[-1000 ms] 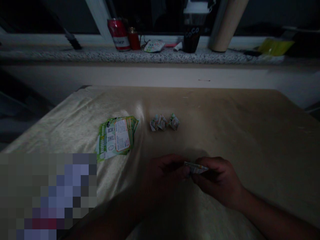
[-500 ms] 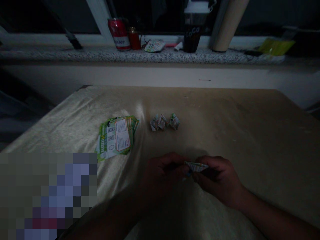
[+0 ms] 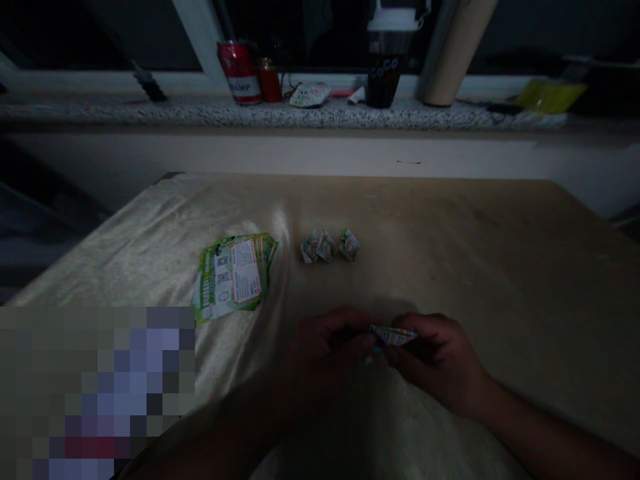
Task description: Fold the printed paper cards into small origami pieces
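Between my two hands is a small folded piece of printed paper [image 3: 394,335], held above the near part of the table. My left hand [image 3: 333,343] pinches its left end, with the thumb in front. My right hand [image 3: 440,357] grips the right end between thumb and fingers. A bit of blue and white paper hangs below the left thumb. Farther back stand three small folded paper shapes [image 3: 325,247], two touching and one slightly apart at the right. A stack of green printed flyers [image 3: 233,277] lies to the left of them.
A cream cloth [image 3: 430,227] covers the table. On the speckled sill [image 3: 190,113] behind are a red can [image 3: 240,72], an orange bottle [image 3: 270,80], a crumpled wrapper [image 3: 310,95], a dark drink cup [image 3: 384,70], a tan cylinder [image 3: 457,53] and a yellow packet [image 3: 550,97].
The left thumb has shifted slightly left, and more of the blue and white paper shows below it. Both hands keep hold of the folded paper.
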A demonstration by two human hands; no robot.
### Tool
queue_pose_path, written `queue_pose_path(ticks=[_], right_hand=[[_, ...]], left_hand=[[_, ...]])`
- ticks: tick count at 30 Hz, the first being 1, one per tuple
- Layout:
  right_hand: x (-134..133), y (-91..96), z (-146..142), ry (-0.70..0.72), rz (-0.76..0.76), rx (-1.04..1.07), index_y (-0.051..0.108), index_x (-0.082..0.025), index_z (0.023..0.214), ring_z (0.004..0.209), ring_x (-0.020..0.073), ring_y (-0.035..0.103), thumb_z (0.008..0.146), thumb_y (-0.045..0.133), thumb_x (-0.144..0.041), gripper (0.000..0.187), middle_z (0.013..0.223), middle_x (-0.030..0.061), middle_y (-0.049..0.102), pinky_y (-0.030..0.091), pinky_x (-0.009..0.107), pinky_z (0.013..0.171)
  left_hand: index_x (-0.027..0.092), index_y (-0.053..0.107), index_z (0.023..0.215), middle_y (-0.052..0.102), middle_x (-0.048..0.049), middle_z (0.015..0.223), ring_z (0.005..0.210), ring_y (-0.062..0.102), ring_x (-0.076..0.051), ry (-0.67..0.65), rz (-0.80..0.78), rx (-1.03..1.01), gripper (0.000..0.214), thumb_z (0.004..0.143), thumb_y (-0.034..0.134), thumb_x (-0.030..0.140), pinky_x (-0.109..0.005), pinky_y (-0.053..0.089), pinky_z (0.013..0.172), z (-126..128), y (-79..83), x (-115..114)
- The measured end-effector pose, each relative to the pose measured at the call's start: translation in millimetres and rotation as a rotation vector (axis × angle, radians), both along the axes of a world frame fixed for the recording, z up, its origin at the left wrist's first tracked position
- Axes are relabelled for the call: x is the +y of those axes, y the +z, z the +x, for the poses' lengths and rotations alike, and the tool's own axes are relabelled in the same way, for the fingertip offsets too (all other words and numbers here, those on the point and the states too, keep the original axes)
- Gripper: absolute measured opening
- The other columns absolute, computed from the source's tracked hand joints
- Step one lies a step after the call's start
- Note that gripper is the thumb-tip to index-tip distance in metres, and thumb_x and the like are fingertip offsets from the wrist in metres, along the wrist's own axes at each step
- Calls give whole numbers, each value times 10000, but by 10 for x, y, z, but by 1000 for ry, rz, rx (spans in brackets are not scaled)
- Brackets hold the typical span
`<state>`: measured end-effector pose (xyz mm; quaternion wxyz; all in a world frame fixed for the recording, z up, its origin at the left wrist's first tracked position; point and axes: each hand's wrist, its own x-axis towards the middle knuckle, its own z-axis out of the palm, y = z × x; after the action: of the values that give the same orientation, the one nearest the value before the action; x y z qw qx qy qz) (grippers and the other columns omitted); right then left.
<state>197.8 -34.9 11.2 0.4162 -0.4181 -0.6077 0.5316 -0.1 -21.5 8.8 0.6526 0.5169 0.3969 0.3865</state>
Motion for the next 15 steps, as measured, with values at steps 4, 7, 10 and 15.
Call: queue_pose_path(ticks=[4, 7, 10, 15], right_hand=[[6, 14, 0, -4, 17, -8, 630, -173, 706, 422, 70, 374, 832, 709, -220, 156, 514, -54, 447, 301, 187, 365], [6, 7, -2, -2, 10, -9, 624, -172, 709, 419, 66, 360, 834, 701, -218, 154, 508, -58, 436, 284, 182, 361], [-7, -11, 2, 0, 9, -19, 602, -172, 695, 415, 60, 340, 842, 691, -229, 181, 501, -65, 419, 258, 178, 359], [-29, -22, 10, -27, 24, -88, 584, -173, 656, 428, 65, 363, 832, 686, -236, 212, 507, -58, 422, 276, 189, 377]], left_hand=[[197, 774, 924, 722, 0, 812, 754, 630, -125, 2, 3, 6, 103, 865, 741, 275, -219, 485, 695, 0, 0, -1], [195, 775, 922, 723, 0, 805, 736, 628, -123, 7, -24, -14, 109, 853, 751, 276, -218, 486, 683, 7, 12, 0], [196, 776, 926, 732, -3, 816, 742, 637, -124, -7, -34, -25, 125, 847, 761, 291, -219, 488, 691, 8, 15, 3], [196, 774, 921, 726, -2, 812, 751, 635, -126, -24, -5, 13, 119, 865, 743, 296, -217, 484, 693, -4, -7, -5]])
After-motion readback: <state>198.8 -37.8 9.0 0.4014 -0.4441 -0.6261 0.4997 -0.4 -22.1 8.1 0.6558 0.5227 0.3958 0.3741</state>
